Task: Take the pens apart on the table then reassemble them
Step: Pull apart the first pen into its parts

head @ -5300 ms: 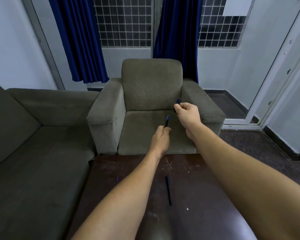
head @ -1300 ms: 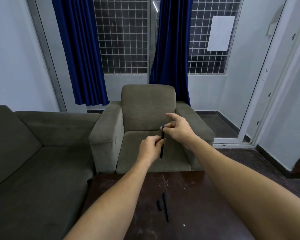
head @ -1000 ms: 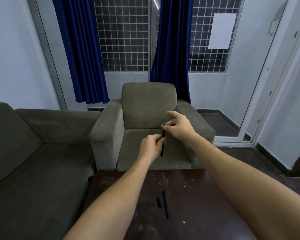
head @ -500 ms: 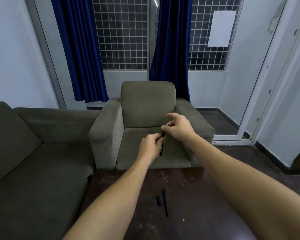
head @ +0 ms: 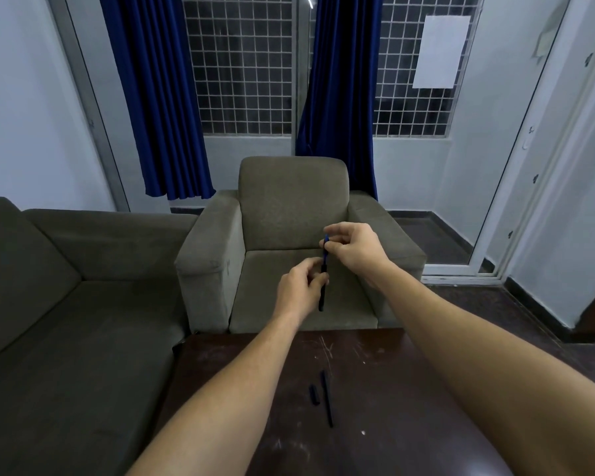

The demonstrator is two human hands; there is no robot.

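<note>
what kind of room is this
Probably a living room or a waiting lounge: a grey armchair and sofa around a low dark table, with blue curtains over a grilled window.

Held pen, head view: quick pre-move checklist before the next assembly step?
1. Left hand grips the pen mid-barrel: ok.
2. Right hand pinches the pen's blue top end: ok.
3. Pen roughly upright, clear of the table: ok.
4. Top end fully seated: cannot tell, fingers cover it.
5. Long dark piece and short piece lie side by side on the table, within view: ok.
6. Which pen those pieces belong to: cannot tell.
</note>
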